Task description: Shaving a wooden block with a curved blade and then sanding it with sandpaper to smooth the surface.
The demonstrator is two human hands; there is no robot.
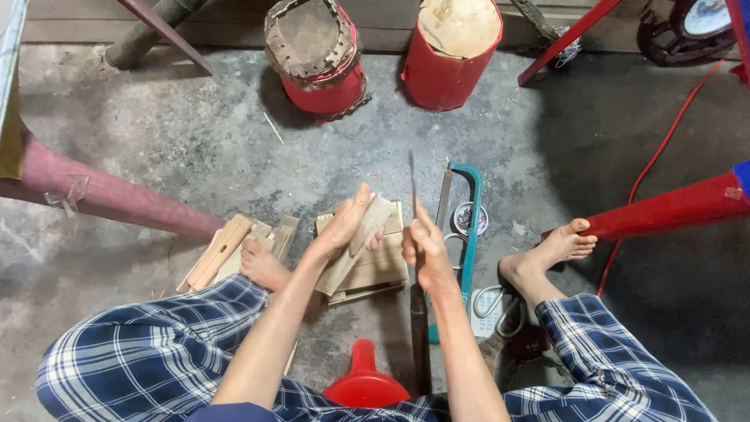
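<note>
Wooden slat (361,244) is gripped by curled left hand (344,227) fingers while a long knife (414,258), clenched in the right hand (426,252), is poised for careful splitting.

Dim even light, soft shadows under red stools (437,55), sharp focus, wide-angle bending at edges

The pale flat wooden slat (361,242) looks raw and matt. The long thin metal blade (412,184) is dull grey. The grey concrete floor (195,141) is rough; the red plastic stool (364,383) shines smooth.
</note>
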